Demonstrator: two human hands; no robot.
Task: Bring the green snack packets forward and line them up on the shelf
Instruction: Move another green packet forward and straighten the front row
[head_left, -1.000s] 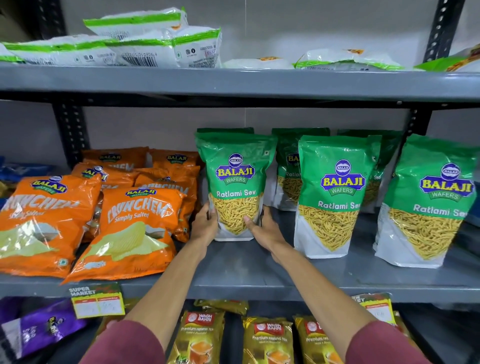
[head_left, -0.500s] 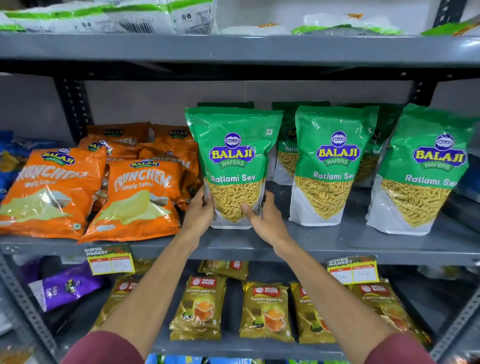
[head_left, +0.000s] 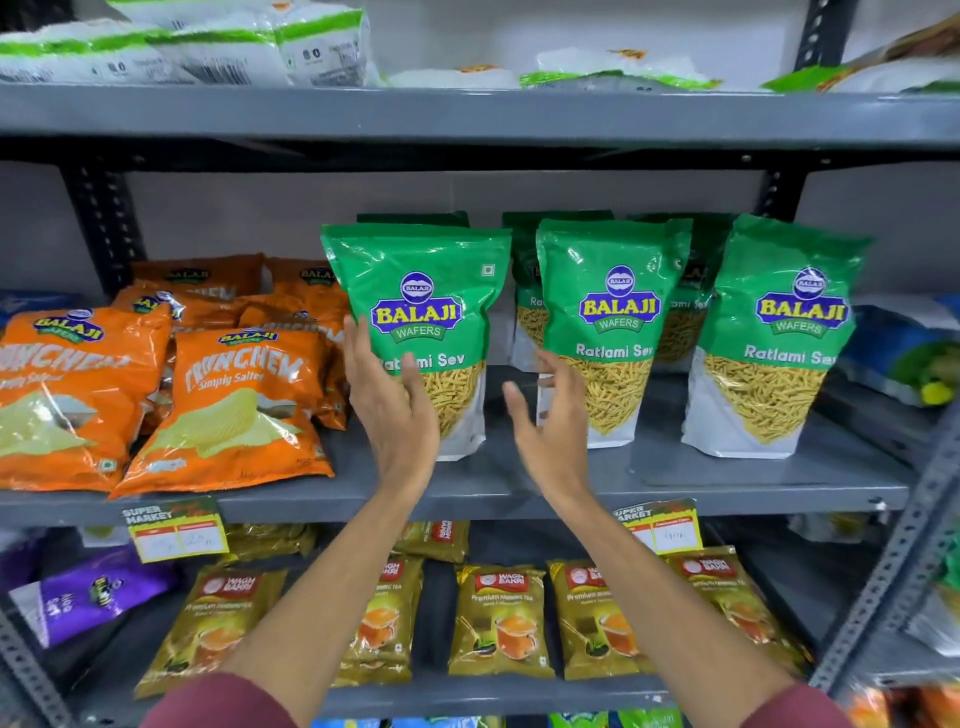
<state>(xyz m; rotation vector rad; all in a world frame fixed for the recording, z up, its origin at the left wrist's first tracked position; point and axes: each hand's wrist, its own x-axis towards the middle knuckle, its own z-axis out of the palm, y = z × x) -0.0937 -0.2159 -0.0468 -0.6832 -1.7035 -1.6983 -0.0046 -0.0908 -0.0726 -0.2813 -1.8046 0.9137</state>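
Note:
Three green Ratlami Sev packets stand upright in a front row on the grey middle shelf (head_left: 519, 491): the left packet (head_left: 423, 312), the middle packet (head_left: 615, 322) and the right packet (head_left: 784, 332). More green packets (head_left: 522, 291) stand behind them, mostly hidden. My left hand (head_left: 392, 410) is open in front of the left packet's lower left part, fingers spread. My right hand (head_left: 550, 421) is open in the gap between the left and middle packets, holding nothing.
Orange chip bags (head_left: 223, 410) lie piled to the left on the same shelf. White and green packs (head_left: 234, 47) sit on the upper shelf. Tea packets (head_left: 498, 618) fill the lower shelf. Price tags (head_left: 176, 527) hang on the shelf edge. A slotted post (head_left: 898, 561) rises at right.
Both hands have let go of the left green packet and pulled back toward me with fingers spread. The packet now stands on its own near the shelf front.

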